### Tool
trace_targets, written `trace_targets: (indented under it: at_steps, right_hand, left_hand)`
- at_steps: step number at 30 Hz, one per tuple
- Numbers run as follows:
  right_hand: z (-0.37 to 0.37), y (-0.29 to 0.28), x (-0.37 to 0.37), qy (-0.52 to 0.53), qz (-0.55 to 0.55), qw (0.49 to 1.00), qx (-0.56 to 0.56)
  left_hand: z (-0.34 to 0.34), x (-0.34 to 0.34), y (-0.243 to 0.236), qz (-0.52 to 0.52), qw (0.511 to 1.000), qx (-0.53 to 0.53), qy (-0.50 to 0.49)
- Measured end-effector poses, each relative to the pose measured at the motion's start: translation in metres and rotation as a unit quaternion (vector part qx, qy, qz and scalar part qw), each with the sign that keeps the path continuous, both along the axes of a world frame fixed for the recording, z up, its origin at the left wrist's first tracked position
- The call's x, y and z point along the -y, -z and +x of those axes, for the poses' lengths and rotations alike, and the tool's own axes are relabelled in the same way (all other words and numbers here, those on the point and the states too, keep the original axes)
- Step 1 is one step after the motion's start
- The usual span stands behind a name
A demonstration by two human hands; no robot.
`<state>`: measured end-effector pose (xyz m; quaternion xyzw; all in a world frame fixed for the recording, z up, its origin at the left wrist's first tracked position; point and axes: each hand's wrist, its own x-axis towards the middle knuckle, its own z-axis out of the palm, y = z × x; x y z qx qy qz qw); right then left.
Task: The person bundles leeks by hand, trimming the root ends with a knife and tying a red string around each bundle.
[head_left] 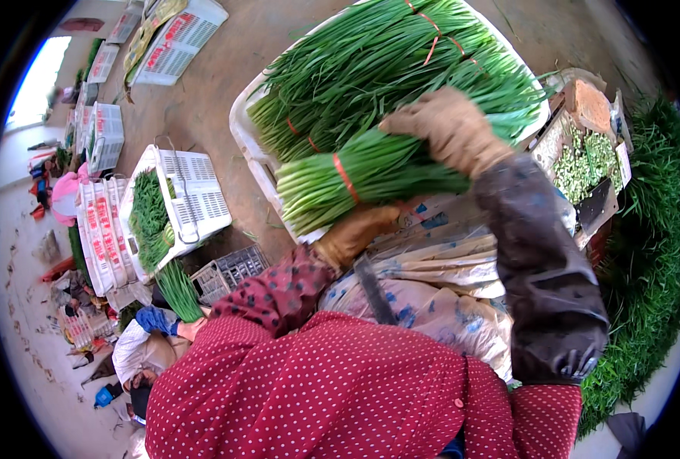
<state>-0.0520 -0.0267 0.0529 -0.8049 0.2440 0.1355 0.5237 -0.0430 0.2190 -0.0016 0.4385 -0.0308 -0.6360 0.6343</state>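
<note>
A bundle of garlic chives [366,172], tied with a red band, lies across the near side of a white plastic crate [249,126] heaped with more tied green chives [355,69]. Over the leafy end of this bundle my right hand [451,130], in a tan glove, curls its fingers round the leaves. My left hand [359,232], in a brown glove, presses against the bundle's near underside below the pale stems; part of its fingers is hidden. A dark flat strip [374,291] sticks up from my lap, its kind unclear.
Loose chives [645,252] form a long pile at the right, beside a box of chopped pale stems [584,164] with a brick-like block [590,105]. Left stand a white crate of chives [191,195] and a grey crate [229,274]. Another person [152,340] holds chives [178,292] nearby.
</note>
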Motion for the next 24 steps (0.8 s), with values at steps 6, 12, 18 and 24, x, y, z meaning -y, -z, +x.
trace_targets:
  at_steps: [6, 12, 18, 24]
  right_hand:
    - [0.001, 0.066, -0.04, -0.367, -0.344, 0.846, 0.177]
    - [-0.01, 0.08, -0.042, -0.379, -0.32, 0.864, 0.08]
    - [-0.012, 0.061, -0.022, -0.343, -0.356, 0.864, 0.1]
    - [-0.068, 0.01, 0.016, -0.267, -0.48, 0.819, 0.165]
  left_hand:
    - [-0.003, -0.051, 0.009, 0.088, 0.985, 0.084, 0.125]
    - [0.04, -0.028, -0.005, 0.136, 0.838, 0.523, 0.074]
    - [0.056, -0.014, 0.052, 0.167, 0.63, 0.704, 0.282]
    - [0.062, -0.02, 0.059, 0.138, 0.673, 0.673, 0.274]
